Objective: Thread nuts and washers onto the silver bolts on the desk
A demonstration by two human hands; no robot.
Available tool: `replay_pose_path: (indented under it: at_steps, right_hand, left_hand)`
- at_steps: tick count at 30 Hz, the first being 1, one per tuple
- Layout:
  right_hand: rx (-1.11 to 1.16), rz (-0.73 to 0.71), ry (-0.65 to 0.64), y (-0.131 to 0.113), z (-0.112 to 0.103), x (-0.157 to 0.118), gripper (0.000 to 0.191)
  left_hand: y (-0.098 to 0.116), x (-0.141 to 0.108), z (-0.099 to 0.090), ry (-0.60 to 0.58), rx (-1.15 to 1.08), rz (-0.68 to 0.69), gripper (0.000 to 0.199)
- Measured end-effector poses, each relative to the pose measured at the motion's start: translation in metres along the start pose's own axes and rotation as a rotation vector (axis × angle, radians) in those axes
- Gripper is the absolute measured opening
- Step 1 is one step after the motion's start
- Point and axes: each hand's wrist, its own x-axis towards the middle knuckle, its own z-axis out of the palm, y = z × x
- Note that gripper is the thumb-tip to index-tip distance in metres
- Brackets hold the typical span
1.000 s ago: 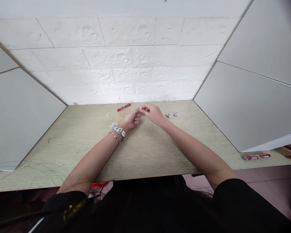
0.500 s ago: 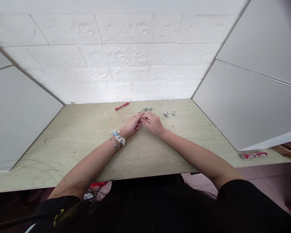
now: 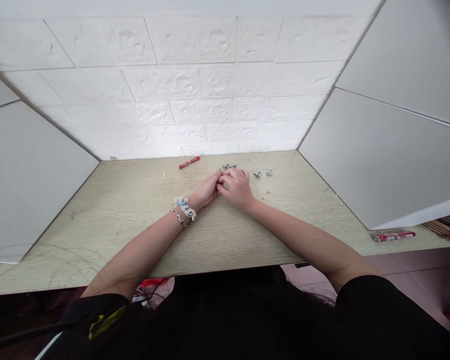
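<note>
My left hand (image 3: 207, 190) and my right hand (image 3: 236, 188) meet over the middle of the pale wooden table (image 3: 225, 245), fingertips touching. Both are closed around something small that their fingers hide. Just beyond them lies a group of metal bolts (image 3: 230, 165). To the right of my right hand are two more metal pieces, one bolt (image 3: 257, 174) and another (image 3: 269, 171). A blue and white scrunchie (image 3: 186, 208) and a silver bracelet circle my left wrist.
A red tube (image 3: 188, 162) lies at the back near the white brick wall (image 3: 202, 80). Another red tube (image 3: 393, 236) rests at the right front edge, beside brown sticks (image 3: 444, 228). Grey panels stand left (image 3: 33, 175) and right (image 3: 375, 160).
My right hand has turned slightly, its fingers now curling further over the fingertips of my left hand. The view has shifted a little. The bolts on the table stay where they were.
</note>
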Motion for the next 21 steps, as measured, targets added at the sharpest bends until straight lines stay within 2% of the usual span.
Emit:
replay_pose_path:
  at_steps: [5, 8, 14, 18, 21]
  right_hand:
    - [0.048, 0.099, 0.011, -0.001, -0.001, 0.002, 0.020]
    - [0.140, 0.175, 0.002, -0.006, -0.005, 0.005, 0.019]
    - [0.406, 0.336, -0.057, -0.025, -0.021, 0.009, 0.021]
    - [0.502, 0.294, 0.023, -0.019, -0.028, 0.008, 0.013]
    - [0.555, 0.241, 0.084, -0.004, -0.027, 0.005, 0.013]
  left_hand:
    - [-0.001, -0.002, 0.005, 0.034, 0.072, 0.100, 0.030]
    - [0.000, -0.006, 0.011, 0.070, 0.159, 0.144, 0.028]
    - [0.009, -0.019, 0.022, 0.242, 0.194, 0.183, 0.029]
    - [0.014, -0.018, 0.014, 0.315, 0.114, 0.131, 0.029]
    - [0.014, -0.018, 0.006, 0.262, 0.122, 0.081, 0.029]
